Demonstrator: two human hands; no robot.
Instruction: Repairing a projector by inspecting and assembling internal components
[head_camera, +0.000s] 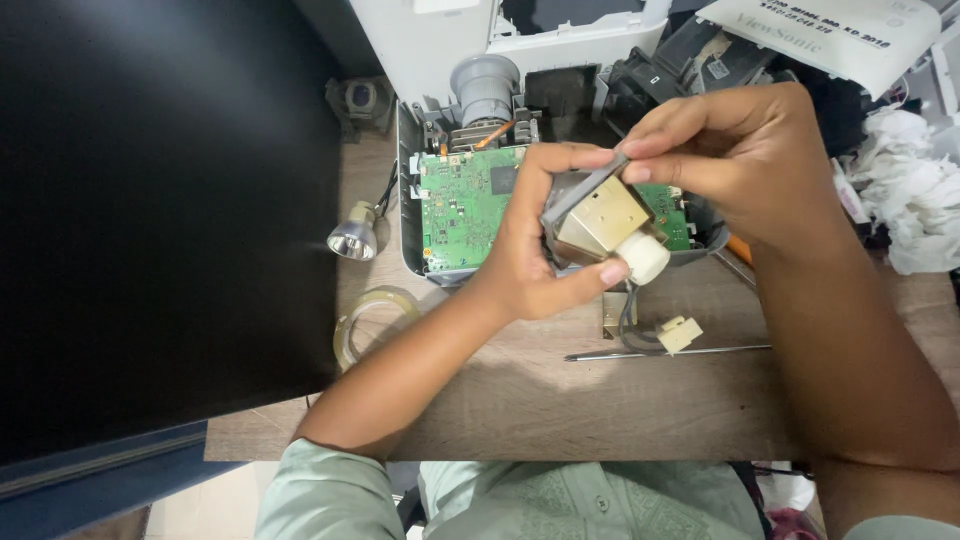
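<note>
Both forearms reach in from the near edge of the worktop (560, 400) and meet above an opened device with a green circuit board (458, 205). The left hand (535, 265) is wrapped around a small metal lamp block (598, 225), held in the air with the thumb under its white cap. The right hand (735, 160) pinches the block's grey top edge. A thin metal rod (665, 352) lies on bare wood below; a black panel (150, 200) borders the left.
</note>
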